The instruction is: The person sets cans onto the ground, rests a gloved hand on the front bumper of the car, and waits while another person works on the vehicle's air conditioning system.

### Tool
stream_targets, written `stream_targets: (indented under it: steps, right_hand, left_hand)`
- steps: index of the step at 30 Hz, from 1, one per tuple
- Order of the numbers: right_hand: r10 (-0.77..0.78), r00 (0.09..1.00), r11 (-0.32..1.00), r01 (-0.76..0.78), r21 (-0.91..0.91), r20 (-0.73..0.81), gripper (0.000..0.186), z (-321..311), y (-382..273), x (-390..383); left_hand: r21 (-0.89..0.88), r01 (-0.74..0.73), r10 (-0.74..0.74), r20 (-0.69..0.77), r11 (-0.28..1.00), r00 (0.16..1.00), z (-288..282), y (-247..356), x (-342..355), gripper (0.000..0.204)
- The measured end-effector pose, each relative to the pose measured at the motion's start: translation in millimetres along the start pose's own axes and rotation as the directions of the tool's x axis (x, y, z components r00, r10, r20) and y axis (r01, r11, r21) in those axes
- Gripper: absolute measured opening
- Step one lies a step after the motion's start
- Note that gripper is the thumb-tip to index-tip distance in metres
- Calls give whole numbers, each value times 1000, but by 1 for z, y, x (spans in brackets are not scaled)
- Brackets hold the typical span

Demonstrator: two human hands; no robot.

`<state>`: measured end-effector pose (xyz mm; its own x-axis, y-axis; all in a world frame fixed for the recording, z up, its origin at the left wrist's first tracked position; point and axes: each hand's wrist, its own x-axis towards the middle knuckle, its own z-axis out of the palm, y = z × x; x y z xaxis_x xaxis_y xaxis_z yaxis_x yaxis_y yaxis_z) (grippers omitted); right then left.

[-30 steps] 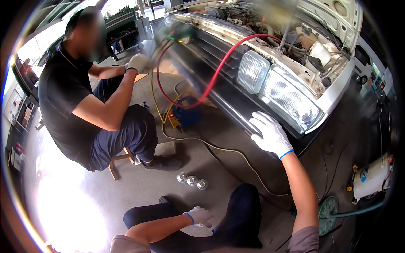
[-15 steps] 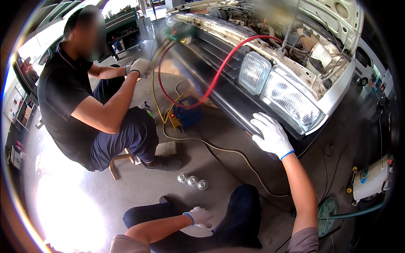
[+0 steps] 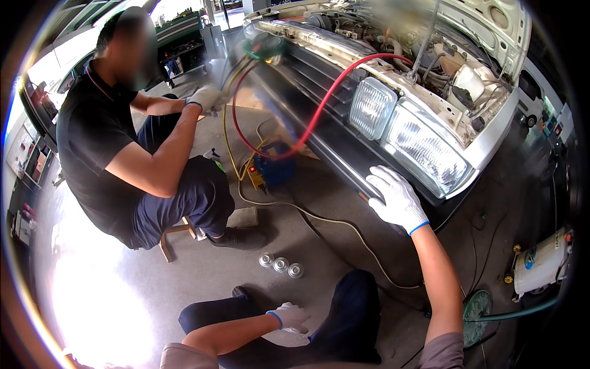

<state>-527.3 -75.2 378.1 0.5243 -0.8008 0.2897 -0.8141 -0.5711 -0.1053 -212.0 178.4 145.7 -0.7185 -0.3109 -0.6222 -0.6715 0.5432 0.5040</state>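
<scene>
My right hand (image 3: 396, 198), in a white knit glove with a blue cuff, lies flat on the black front bumper (image 3: 338, 163) of a white car, just below its headlights (image 3: 423, 147). The fingers are stretched out and grip nothing. My left hand (image 3: 293, 318), gloved the same way, hangs loosely between my legs with its fingers apart, holding nothing visible. On the floor in front of it stand three small silver cans (image 3: 281, 264) in a row. A red hose (image 3: 326, 101) arches from the open engine bay down past the bumper.
A person (image 3: 104, 135) in dark clothes sits on a low wooden stool (image 3: 175, 232) to the left, gloved hands together. A blue and yellow machine (image 3: 273, 166) stands by the bumper. Cables (image 3: 350, 224) cross the floor. A white tank (image 3: 541, 261) and green hose (image 3: 516, 312) are right.
</scene>
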Motion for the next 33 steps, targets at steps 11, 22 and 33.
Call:
stream_targets:
  steps: [11, 22, 33]
  right_hand:
    - [-11, 1000, 1000, 10, -6, -20, 53, 1, 0, 0]
    - [-17, 999, 1000, 17, -10, -29, 53, 2, 2, 1]
    - [-15, 999, 1000, 15, 4, -31, 51, -2, -3, -2]
  left_hand:
    - [10, 6, -6, 18, 1000, 1000, -4, 1, 0, 66]
    - [10, 8, -8, 26, 1000, 1000, 1, -3, 5, 68]
    - [-1, 19, -19, 31, 1000, 999, -3, 3, 1, 68]
